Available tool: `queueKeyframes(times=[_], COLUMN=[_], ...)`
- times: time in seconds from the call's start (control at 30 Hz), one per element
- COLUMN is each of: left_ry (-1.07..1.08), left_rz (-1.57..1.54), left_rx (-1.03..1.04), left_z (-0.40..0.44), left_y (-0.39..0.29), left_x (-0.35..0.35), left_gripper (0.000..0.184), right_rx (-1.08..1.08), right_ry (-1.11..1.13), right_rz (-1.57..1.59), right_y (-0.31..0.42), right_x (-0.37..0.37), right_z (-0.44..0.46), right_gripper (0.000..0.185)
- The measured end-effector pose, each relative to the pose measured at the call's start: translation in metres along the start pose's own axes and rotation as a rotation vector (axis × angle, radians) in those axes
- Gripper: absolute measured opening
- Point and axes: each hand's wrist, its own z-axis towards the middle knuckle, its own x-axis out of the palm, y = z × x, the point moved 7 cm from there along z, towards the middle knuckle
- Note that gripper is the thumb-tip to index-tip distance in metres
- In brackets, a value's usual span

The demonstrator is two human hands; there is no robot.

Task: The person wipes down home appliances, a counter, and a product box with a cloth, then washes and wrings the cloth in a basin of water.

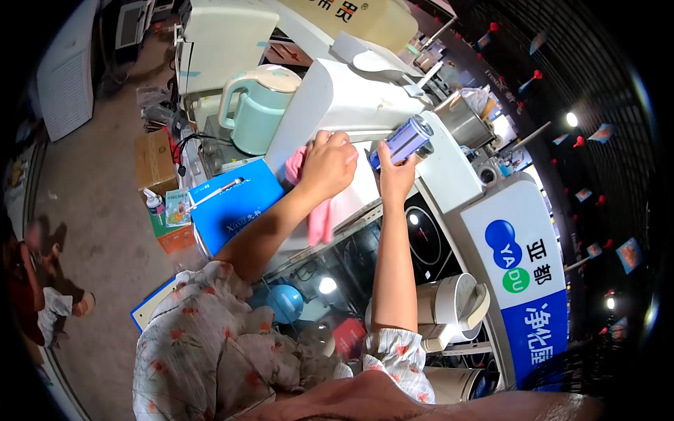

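Observation:
My right hand (397, 175) is closed around a blue-purple drink can (405, 142), which is tilted with its metal end toward the upper right. To its left, my left hand (328, 165) rests with curled fingers on a pink cloth (321, 223), gripping it against the white counter ledge. Part of the cloth is hidden under that hand. A second, darker round metal piece shows just behind the can, too covered to name.
A mint-green electric kettle (261, 109) stands beyond my left hand. Nearer lie a blue box (235, 203) and a glass display case (351, 256). A beige appliance (449, 309) sits by my right forearm, beside a YADU sign (516, 245). A steel pot (463, 119) stands behind.

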Motion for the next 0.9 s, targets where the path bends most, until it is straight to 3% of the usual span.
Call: queueKeyframes(times=[0.1,0.23,0.27,0.37,0.47,0.6,0.73,0.9], left_ry=[-0.033,0.09,0.059,-0.018,-0.008,0.002,0.056,0.094], left_rz=[-0.064,0.0,0.03,0.013,-0.093,-0.017,-0.037,-0.022], left_rx=[0.237,0.161,0.124,0.062,0.198,0.09,0.223,0.188], left_z=[-0.029,-0.019,-0.011,-0.01,-0.035,-0.013,-0.03,-0.016], left_y=[-0.029,-0.033,-0.017,-0.015,-0.044,-0.01,-0.036,-0.02], left_x=[0.004,0.004,0.005,-0.004,-0.008,-0.007,-0.007,-0.01], left_gripper=[0.015,0.017,0.017,0.012,0.015,0.019,0.021,0.021], right_rx=[-0.011,-0.006,-0.037,-0.037,-0.036,-0.004,-0.009,0.05], right_ry=[-0.034,-0.011,-0.025,-0.038,-0.045,-0.012,-0.036,-0.016], right_rz=[-0.085,-0.017,-0.023,-0.023,-0.052,-0.018,-0.032,-0.083], right_y=[-0.001,0.001,0.004,0.003,0.002,-0.001,0.003,0.003], right_x=[-0.001,-0.001,-0.002,-0.002,-0.003,-0.001,-0.004,-0.005], right_z=[0.002,0.0,0.0,0.0,0.0,0.001,-0.001,-0.001], right_gripper=[0.053,0.054,0.046,0.046,0.049,0.05,0.049,0.052])
